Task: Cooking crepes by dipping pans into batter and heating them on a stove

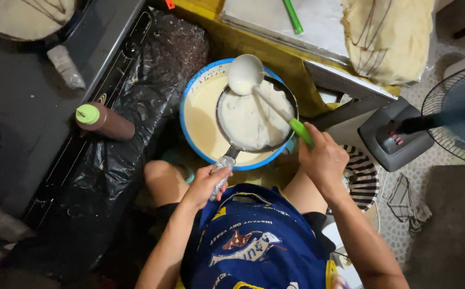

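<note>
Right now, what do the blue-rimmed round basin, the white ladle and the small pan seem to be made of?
Blue-rimmed round basin: likely plastic, matte coloured rim.
White ladle: probably plastic, batter-coated bowl, green handle gripped by right hand.
Small pan: seemingly dark metal, thin rim; left hand holds its handle.

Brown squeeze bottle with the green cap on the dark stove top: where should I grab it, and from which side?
Grip the squeeze bottle around its brown body, near mid-length. It lies tipped, green cap pointing left, so come from above and close across its width. The left hand is nearer, but it holds the pan handle; the right hand holds the ladle.
</note>
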